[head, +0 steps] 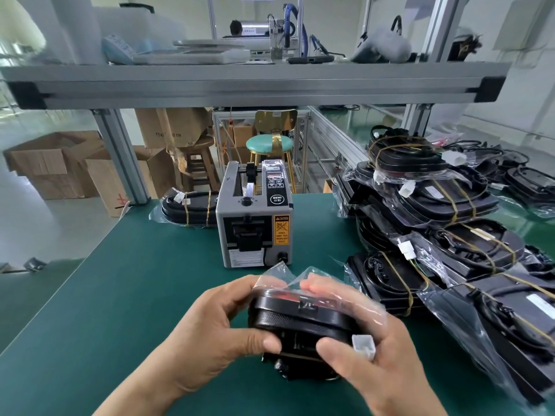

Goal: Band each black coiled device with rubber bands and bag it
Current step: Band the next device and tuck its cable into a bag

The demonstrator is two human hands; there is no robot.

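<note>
Lying open on the near left, the green table (126, 265) is keeping much free room up to its slanting left edge; the right side is crowded. One grey tape dispenser (253, 217) is standing in the middle, one bagged device (187, 207) is lying far left of it, and a pile of bagged devices (435, 235), too many to count, is filling the right. The left hand (210, 331) and right hand (387, 355) are both gripping one black coiled device (300, 319) near the front edge, half inside a clear bag (303, 283).

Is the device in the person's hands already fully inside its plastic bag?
No: the clear bag covers only the far end of the black device, while its near end sits bare between both hands.
</note>
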